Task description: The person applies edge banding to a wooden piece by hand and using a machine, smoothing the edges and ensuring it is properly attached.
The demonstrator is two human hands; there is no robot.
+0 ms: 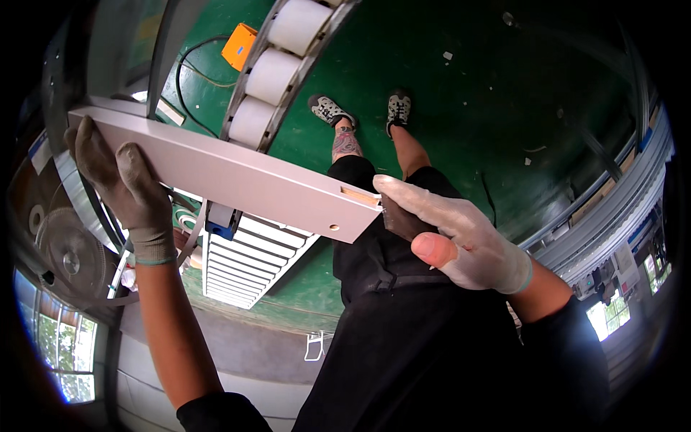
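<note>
A long pale pinkish-grey board (237, 176) slants across in front of me, its right end lower. Close to that end it has a rectangular slot showing bare wood and a small round hole. My left hand (119, 173), in a grey glove, grips the board's left end, thumb on the near face. At the other end is my right hand (461, 237), in a whitish glove with the thumb tip bare. Between its thumb and fingers sits a dark, thin, flat piece (403, 219), right beside the board's end; I cannot tell its kind.
A conveyor with white rollers (273, 75) runs beyond the board, with an orange box (240, 47) and a black cable left of it. Below the board is a white slatted rack (252, 263). Metal framing and a round machine part (68, 252) stand at left; long stacked profiles (612, 237) lie right.
</note>
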